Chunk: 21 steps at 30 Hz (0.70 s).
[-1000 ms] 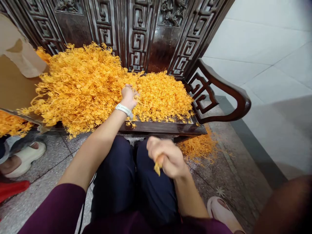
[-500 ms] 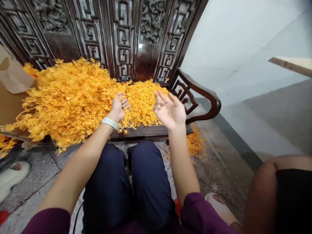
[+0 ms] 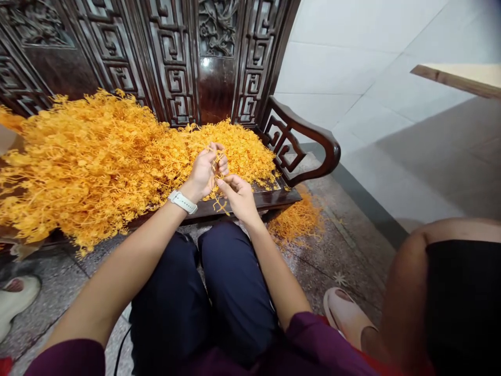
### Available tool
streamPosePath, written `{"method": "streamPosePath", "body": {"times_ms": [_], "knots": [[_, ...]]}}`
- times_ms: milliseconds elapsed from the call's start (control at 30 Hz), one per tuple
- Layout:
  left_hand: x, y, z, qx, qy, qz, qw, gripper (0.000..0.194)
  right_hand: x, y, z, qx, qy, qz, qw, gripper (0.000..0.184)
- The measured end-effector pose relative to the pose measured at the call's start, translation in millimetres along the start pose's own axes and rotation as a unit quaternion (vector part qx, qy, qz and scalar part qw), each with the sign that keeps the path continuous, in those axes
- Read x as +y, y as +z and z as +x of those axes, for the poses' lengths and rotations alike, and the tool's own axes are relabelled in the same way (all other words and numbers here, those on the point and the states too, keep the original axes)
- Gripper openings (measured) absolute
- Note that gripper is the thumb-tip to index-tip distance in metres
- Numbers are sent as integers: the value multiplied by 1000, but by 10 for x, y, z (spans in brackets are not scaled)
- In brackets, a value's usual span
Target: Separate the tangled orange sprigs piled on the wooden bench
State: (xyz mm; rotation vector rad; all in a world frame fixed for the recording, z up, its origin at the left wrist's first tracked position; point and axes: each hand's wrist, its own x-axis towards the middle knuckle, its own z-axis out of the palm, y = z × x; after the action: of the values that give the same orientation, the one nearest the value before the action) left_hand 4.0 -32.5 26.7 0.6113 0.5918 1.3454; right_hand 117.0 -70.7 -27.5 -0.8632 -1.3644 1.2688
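Note:
My left hand (image 3: 206, 168), with a pale watch on its wrist, is closed around a small orange plastic flower sprig (image 3: 221, 204). Thin branches of the sprig stick out between the fingers and hang below them. My right hand (image 3: 239, 197) meets it from the right, thumb and fingers pinching the sprig's lower part. Behind both hands lies a lower heap of orange flower pieces (image 3: 246, 149) on the bench seat. A much larger pile of branching orange sprigs (image 3: 90, 162) spreads to the left.
The dark carved wooden bench (image 3: 219, 89) has a curved armrest (image 3: 329, 151) at right. Orange scraps (image 3: 297, 222) lie on the floor under its end. Another person's bent leg (image 3: 407, 292) and a pale shoe (image 3: 344, 310) are close on my right. A wooden board edge (image 3: 450, 78) juts in at upper right.
My right hand, open and apart from the left before, has come left and down and now pinches the sprig in my left hand. The view has shifted slightly right.

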Motion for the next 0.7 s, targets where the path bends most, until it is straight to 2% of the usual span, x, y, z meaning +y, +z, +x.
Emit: {"method": "streamPosePath", "body": {"times_ms": [133, 300, 400, 467, 533, 600, 633, 700], "knots": [[21, -31, 4, -2, -4, -17, 1000, 30, 21, -56, -40, 39, -43, -11, 998, 32], [123, -74, 11, 52, -24, -86, 995, 36, 16, -62, -134, 100, -107, -33, 989, 27], [121, -32, 44, 76, -38, -76, 994, 38, -28, -38, -241, 92, -167, -80, 978, 27], [116, -63, 106, 98, -33, -65, 993, 35, -95, -65, -324, 112, -206, -106, 966, 26], [153, -206, 184, 153, -16, -66, 986, 31, -194, -156, -393, 112, -202, -103, 967, 23], [244, -446, 240, 214, 5, -81, 973, 31, -311, -292, -416, 60, -156, -86, 982, 18], [300, -577, 250, 229, 12, -90, 969, 31, -369, -360, -401, 23, -132, -78, 988, 16], [403, -794, 240, 223, 19, -99, 970, 33, -465, -463, -305, -21, -103, -58, 993, 17]]}}
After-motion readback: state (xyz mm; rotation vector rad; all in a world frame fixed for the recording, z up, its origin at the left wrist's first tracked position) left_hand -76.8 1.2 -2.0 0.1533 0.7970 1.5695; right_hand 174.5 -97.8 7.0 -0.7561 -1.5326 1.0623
